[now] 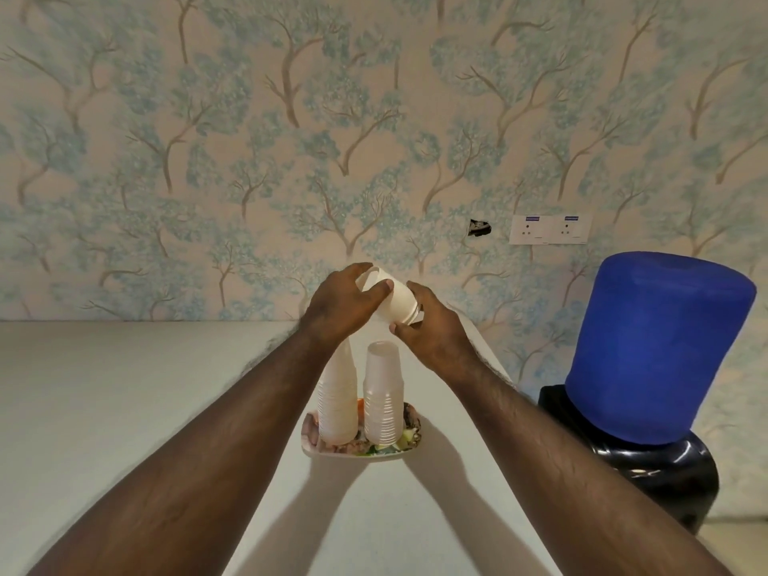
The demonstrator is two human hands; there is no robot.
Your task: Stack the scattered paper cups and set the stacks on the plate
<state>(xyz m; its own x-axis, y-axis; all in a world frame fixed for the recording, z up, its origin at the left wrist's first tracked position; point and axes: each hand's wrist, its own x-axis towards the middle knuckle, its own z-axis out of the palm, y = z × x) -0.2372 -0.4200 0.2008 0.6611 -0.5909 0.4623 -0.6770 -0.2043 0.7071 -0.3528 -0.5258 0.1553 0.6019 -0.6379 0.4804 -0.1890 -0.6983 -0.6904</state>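
Two stacks of white paper cups stand upside down on a patterned plate [411, 444]: a taller stack [337, 403] on the left and a shorter stack [383, 399] on the right. Above them both hands hold a short tilted stack of cups [397, 301] in the air. My left hand [343, 303] grips its upper closed end. My right hand [432, 322] grips its lower rim end. The top of the taller stack is hidden behind my left wrist.
The plate sits on a white table [124, 388] that ends at a wallpapered wall. A water dispenser with a blue bottle [652, 347] stands to the right of the table. Wall sockets [549, 229] are above it.
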